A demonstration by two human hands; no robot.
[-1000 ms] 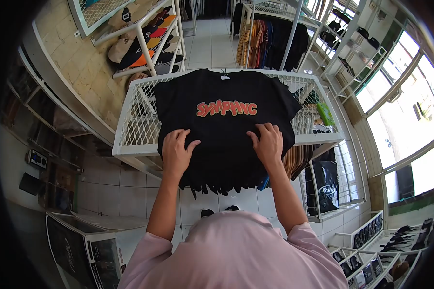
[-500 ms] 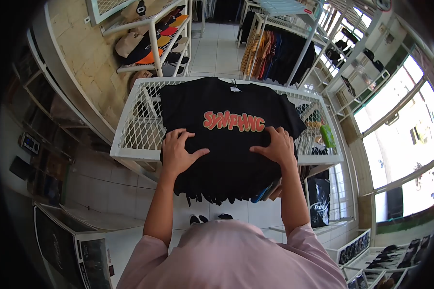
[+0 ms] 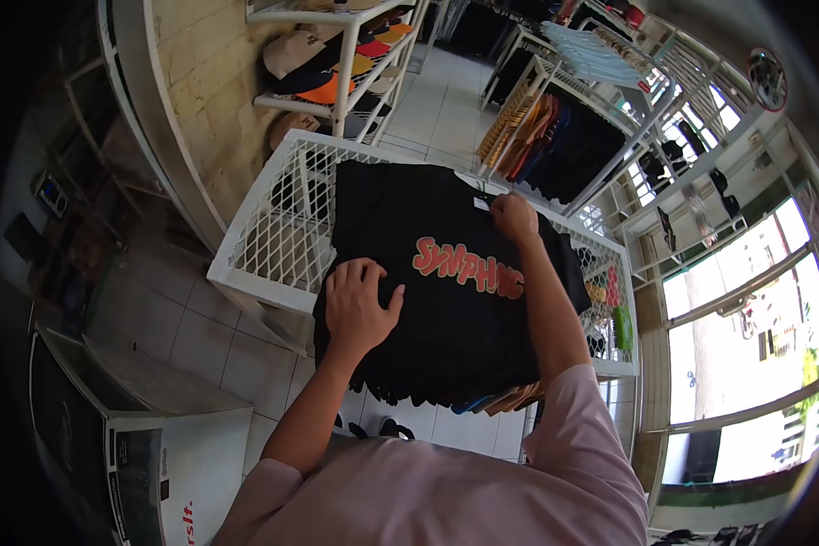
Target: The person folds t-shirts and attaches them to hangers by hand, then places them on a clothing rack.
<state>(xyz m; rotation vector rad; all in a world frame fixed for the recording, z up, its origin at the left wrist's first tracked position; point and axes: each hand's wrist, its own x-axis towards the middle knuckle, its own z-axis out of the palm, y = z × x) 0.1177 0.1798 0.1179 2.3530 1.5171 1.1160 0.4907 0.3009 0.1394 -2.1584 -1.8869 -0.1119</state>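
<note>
A black T-shirt point(image 3: 428, 214) with red lettering across its chest lies spread on a white mesh-topped table point(image 3: 268, 241). Its lower edge hangs over the near side. My left hand point(image 3: 359, 305) rests on the left part of the shirt, fingers laid on the cloth and thumb apart. My right hand point(image 3: 515, 218) is at the neckline, its fingers curled in on the shirt's collar beside a small white tag point(image 3: 481, 204). The fingertips are partly hidden by the hand.
A green item point(image 3: 622, 328) lies at the table's right end. Shelves of caps point(image 3: 323, 86) stand beyond the left corner, and a rack of hanging clothes point(image 3: 555, 136) is behind. Large windows line the right; a white cabinet point(image 3: 191, 455) stands at lower left.
My right hand has moved up from the shirt's middle to the collar, its fingers now closed. My left hand stays on the shirt's left side. The view has tilted and turned.
</note>
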